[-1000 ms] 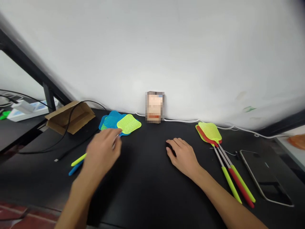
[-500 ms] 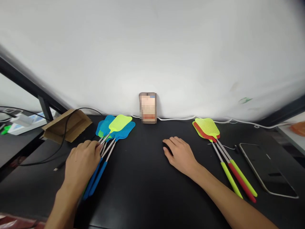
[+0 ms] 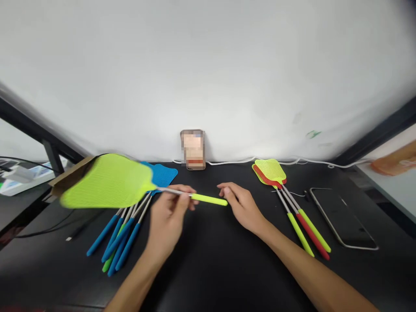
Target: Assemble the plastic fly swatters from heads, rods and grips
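Over the black desktop (image 3: 208,268), left hand (image 3: 167,214) clamps a lime-yellow mesh flyswatter (image 3: 110,182) by its metal shaft (image 3: 169,190); right hand (image 3: 242,206), fingers parted, beside its handle tip (image 3: 223,202). Best keep that broad head clear of the blue mesh swatters (image 3: 164,174)!

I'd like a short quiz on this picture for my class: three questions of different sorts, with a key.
1. True or false: the person's left grip is holding a blue swatter.
2. How many swatters lie in the red-handled pile?
A. Two
B. Three
C. Six
3. Fill the blank: in the picture, the flat phone lies to the ____ of that pile.

Key
1. False; it holds a yellow swatter.
2. B
3. right
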A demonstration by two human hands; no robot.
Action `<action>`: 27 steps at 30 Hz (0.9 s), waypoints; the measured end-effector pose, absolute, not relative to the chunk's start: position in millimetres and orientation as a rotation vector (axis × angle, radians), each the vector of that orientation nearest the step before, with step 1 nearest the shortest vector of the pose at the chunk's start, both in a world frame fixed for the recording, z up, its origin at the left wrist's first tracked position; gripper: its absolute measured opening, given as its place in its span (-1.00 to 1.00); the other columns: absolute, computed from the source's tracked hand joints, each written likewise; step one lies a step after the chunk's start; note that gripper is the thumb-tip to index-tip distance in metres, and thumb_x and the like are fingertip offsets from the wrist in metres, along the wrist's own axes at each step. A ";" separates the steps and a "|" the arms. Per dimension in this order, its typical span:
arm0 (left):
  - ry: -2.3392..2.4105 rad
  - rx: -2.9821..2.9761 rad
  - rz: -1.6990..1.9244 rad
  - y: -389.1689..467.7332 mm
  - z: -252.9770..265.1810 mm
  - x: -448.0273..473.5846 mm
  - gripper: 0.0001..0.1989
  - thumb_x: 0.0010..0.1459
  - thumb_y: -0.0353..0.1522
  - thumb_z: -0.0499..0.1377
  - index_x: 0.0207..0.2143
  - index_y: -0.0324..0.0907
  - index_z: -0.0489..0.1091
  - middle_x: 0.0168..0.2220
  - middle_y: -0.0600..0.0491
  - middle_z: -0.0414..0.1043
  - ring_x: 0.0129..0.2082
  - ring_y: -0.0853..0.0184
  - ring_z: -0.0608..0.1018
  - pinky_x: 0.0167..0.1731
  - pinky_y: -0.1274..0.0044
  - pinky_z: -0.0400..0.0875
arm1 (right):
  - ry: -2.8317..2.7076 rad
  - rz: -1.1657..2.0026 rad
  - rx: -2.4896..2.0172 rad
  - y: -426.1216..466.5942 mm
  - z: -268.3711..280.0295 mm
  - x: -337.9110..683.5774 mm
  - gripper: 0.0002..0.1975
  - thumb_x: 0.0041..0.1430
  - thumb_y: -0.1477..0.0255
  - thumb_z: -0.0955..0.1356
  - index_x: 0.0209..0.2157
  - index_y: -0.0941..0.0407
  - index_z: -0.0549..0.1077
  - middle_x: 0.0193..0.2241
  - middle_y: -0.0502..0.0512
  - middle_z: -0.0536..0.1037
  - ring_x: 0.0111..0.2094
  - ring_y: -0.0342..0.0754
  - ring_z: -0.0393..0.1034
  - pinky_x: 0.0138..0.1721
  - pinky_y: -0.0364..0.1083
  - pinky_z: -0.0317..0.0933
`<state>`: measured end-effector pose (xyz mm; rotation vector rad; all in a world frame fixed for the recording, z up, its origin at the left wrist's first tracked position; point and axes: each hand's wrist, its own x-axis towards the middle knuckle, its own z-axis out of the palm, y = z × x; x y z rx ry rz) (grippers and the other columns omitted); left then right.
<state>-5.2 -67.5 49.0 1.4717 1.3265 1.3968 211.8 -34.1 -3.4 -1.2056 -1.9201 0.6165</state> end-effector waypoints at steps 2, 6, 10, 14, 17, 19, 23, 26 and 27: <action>1.187 1.411 1.299 -55.3 34.1 22.2 -0.77 0.31 -0.19 0.23 -0.19 -0.19 0.43 -0.24 0.01 0.53 -0.41 0.37 0.53 -0.30 0.49 0.48 | -1.732 0.840 -1.167 -37.7 -0.1 218.7 -0.50 0.55 0.20 0.02 0.05 0.12 0.45 -0.22 0.13 0.58 -0.26 -0.06 0.49 -0.30 -0.10 0.35; 1.037 1.299 1.188 -39.4 8.8 50.6 -0.75 0.29 -0.19 0.26 -0.21 -0.22 0.44 -0.34 0.04 0.49 -0.39 0.36 0.52 -0.28 0.49 0.45 | -1.603 1.106 -1.158 -45.6 7.2 226.8 -0.62 0.44 0.12 0.26 -0.05 0.10 0.52 -0.30 0.06 0.57 -0.35 -0.09 0.41 -0.32 -0.12 0.28; 0.912 1.244 1.131 -32.9 -0.6 44.0 -0.72 0.28 -0.16 0.28 -0.21 -0.23 0.44 -0.39 0.10 0.41 -0.44 0.41 0.45 -0.33 0.51 0.38 | -1.594 1.296 -1.153 -49.6 12.9 223.8 -0.65 0.37 0.11 0.34 -0.22 0.12 0.55 -0.43 0.00 0.47 -0.45 -0.16 0.26 -0.42 -0.16 0.17; 0.756 1.211 1.029 -34.4 2.3 27.2 -0.69 0.30 -0.16 0.27 -0.10 -0.22 0.48 -0.34 0.05 0.47 -0.47 0.45 0.39 -0.43 0.55 0.26 | -1.136 1.944 -1.149 -55.9 14.3 220.7 -0.56 0.37 0.04 0.33 -0.25 0.16 0.53 -0.61 -0.17 0.20 -0.66 -0.29 -0.18 -0.65 -0.22 -0.30; 0.597 1.087 1.008 -39.2 4.3 25.2 -0.66 0.32 -0.15 0.25 0.00 -0.20 0.47 -0.17 -0.10 0.57 -0.48 0.44 0.43 -0.43 0.52 0.27 | -0.872 2.158 -1.070 -61.6 11.7 221.2 -0.61 0.40 0.12 0.34 -0.29 0.18 0.53 -0.64 -0.15 0.23 -0.70 -0.33 -0.21 -0.69 -0.23 -0.32; 0.516 1.037 0.989 -41.7 4.4 27.3 -0.66 0.32 -0.15 0.24 -0.04 -0.23 0.47 -0.16 -0.15 0.61 -0.52 0.43 0.47 -0.41 0.49 0.30 | -0.767 2.258 -0.984 -64.4 10.0 221.7 -0.65 0.41 0.17 0.34 -0.28 0.17 0.53 -0.63 -0.15 0.24 -0.71 -0.34 -0.22 -0.70 -0.24 -0.29; 0.510 1.001 1.068 -42.3 2.7 28.8 -0.74 0.33 -0.20 0.25 -0.21 -0.25 0.44 -0.26 -0.12 0.63 -0.51 0.41 0.53 -0.35 0.48 0.35 | -0.735 2.310 -0.892 -67.4 11.6 221.3 -0.73 0.42 0.27 0.35 -0.19 0.20 0.54 -0.59 -0.16 0.16 -0.67 -0.34 -0.16 -0.65 -0.24 -0.21; 0.548 0.977 1.156 -40.7 2.0 27.9 -0.77 0.33 -0.24 0.26 -0.24 -0.25 0.41 -0.29 -0.09 0.63 -0.50 0.40 0.56 -0.33 0.48 0.36 | -0.767 2.247 -0.929 -67.9 15.5 218.8 -0.74 0.44 0.29 0.33 -0.18 0.21 0.53 -0.57 -0.17 0.07 -0.63 -0.33 -0.18 -0.61 -0.23 -0.21; 0.561 0.974 1.166 -40.4 2.1 27.8 -0.78 0.34 -0.25 0.26 -0.24 -0.25 0.42 -0.30 -0.08 0.63 -0.50 0.39 0.56 -0.33 0.48 0.37 | -0.779 2.231 -0.938 -68.0 16.5 217.6 -0.73 0.45 0.28 0.33 -0.18 0.21 0.53 -0.56 -0.17 0.05 -0.62 -0.32 -0.19 -0.61 -0.23 -0.22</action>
